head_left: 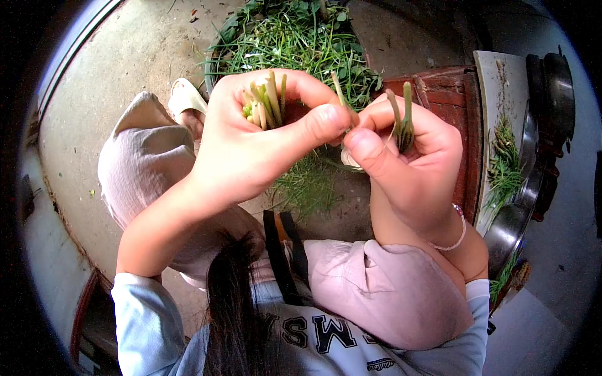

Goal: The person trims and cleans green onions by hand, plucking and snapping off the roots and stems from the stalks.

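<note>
A bundle of cut green stems (266, 103) sits in the curled fingers of my left hand (241, 163), their pale ends pointing up. My right hand (417, 172) is closed around a few more stems (406, 119), two of which stick up above the fingers. The thumbs and fingertips of both hands meet in the middle, at a single thin stem (338, 88) that rises between them. Something pale (351, 160) hangs just below the right thumb; I cannot make out what it is. The lower parts of the stems are hidden by my fingers.
Beyond my hands stands a round container heaped with leafy greens (295, 53). Loose greens (307, 188) lie below my hands. To the right are a reddish wooden piece (464, 125), a pale board (492, 78) with green scraps (506, 163), and dark metal pots (558, 88).
</note>
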A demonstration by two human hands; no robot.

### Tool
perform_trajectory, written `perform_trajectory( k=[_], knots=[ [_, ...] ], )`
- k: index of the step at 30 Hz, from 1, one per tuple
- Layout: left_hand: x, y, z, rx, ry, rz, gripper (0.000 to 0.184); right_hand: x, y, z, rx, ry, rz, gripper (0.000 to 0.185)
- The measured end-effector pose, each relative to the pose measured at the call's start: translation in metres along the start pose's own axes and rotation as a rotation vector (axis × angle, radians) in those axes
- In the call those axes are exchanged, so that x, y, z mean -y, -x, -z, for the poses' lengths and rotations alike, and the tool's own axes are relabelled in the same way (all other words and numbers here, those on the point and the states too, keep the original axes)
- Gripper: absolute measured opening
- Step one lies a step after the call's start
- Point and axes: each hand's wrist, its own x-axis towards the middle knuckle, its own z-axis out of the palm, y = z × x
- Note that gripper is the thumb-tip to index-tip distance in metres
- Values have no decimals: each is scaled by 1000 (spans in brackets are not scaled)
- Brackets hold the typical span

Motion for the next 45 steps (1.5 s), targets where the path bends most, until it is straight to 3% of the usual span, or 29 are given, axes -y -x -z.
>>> perform_trajectory(
  k=[3,8,15,18,21,23,27,33,35,37,39,43,45],
  knots=[
    [-5,1,-2,-1,-81,80,19,5,1,1,17,-44,-31,9],
    [4,2,-1,-21,-189,-55,14,-1,0,-6,-19,-238,-40,10],
    [0,0,2,-34,-289,-36,13,6,0,2,53,-161,-124,10],
    [3,-7,5,-336,-240,-46,8,5,0,3,63,-179,-144,10],
    [6,-16,19,-477,-44,70,5,3,2,3,60,-264,-157,9],
    [6,-18,14,-510,-135,36,10,3,1,3,60,-309,-148,9],
    [1,-8,6,-108,-167,129,30,1,0,4,85,-402,-208,13],
    [1,-5,0,84,98,231,50,-3,1,-6,61,-482,-271,14],
    [12,-5,-2,52,40,104,53,-3,-2,-11,64,-451,-260,13],
    [13,-5,2,89,29,266,50,-2,-4,-16,62,-433,-173,12],
    [12,-4,5,108,34,396,49,-4,-2,-11,139,-389,-226,14],
    [15,-11,10,22,601,421,49,8,-6,-10,69,-521,-367,21],
    [20,-11,10,-25,585,349,47,6,-7,5,169,-588,-490,19]
  ],
)
